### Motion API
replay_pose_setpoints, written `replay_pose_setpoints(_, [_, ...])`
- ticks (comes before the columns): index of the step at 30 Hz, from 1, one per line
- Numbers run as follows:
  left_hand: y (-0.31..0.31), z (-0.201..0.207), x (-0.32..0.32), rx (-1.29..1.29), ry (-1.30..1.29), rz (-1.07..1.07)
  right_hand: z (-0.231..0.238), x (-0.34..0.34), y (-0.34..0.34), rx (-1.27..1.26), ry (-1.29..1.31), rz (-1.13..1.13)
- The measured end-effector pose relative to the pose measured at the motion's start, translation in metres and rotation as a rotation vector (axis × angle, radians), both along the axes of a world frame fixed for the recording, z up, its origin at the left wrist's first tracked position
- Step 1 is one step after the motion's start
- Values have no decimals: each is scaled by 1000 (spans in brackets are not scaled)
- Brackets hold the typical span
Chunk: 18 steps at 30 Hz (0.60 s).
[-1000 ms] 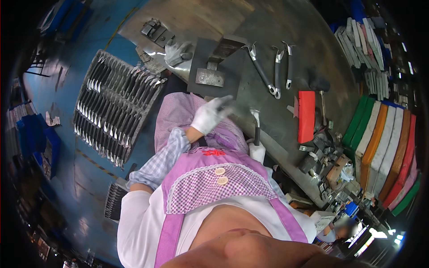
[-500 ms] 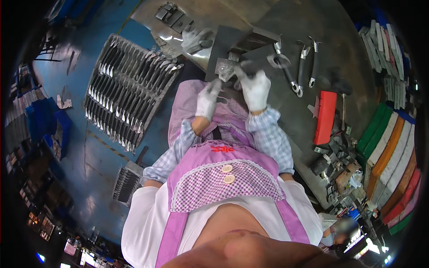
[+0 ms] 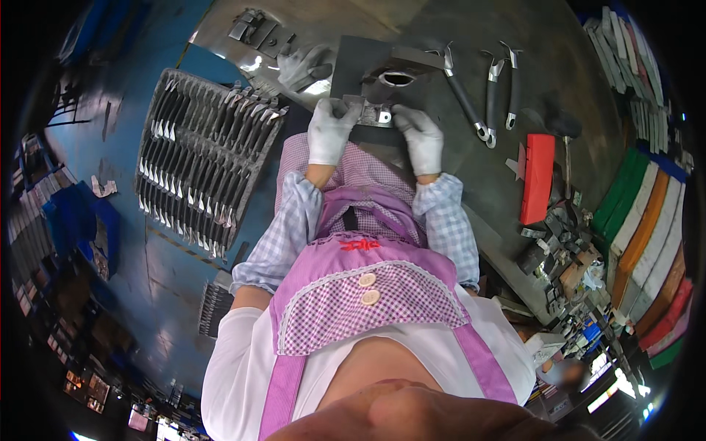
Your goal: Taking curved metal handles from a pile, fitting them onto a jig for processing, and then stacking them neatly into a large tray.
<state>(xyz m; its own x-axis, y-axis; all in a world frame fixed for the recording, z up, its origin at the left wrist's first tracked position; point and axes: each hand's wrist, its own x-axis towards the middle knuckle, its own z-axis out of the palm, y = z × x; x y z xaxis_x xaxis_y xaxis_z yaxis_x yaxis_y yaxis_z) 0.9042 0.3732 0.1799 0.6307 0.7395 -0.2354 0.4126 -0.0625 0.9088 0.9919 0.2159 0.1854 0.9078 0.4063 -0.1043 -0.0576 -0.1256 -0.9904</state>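
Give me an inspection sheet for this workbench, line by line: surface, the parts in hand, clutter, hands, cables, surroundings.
Surface: grey metal bench, worn, dark square plate near its front edge.
Job's things: small flat metal part, held at the plate's front edge by both hands.
Clutter: three long-handled tools, red box, spare glove, small metal pieces at right.
Hands: left hand and right hand, both in white gloves, gripping the part's ends.
Cables: nothing seen.
Surroundings: crate of metal blades on the blue floor; coloured stacked sheets at right.
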Motion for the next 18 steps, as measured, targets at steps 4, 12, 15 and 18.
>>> replay_pose_setpoints(4, [0,-4,1,-15,-12,-13,-13,-8,-1,-99,-194,-23])
replay_pose_setpoints(12, [-8,-8,4,133,99,-71,-17,-2,1,-192,-147,-31])
replay_pose_setpoints(15, [-1,-7,-5,128,140,-44,2,8,4,-144,-49,119])
replay_pose_setpoints(18, [12,-9,-19,219,84,-103,81,-4,40,-165,40,218])
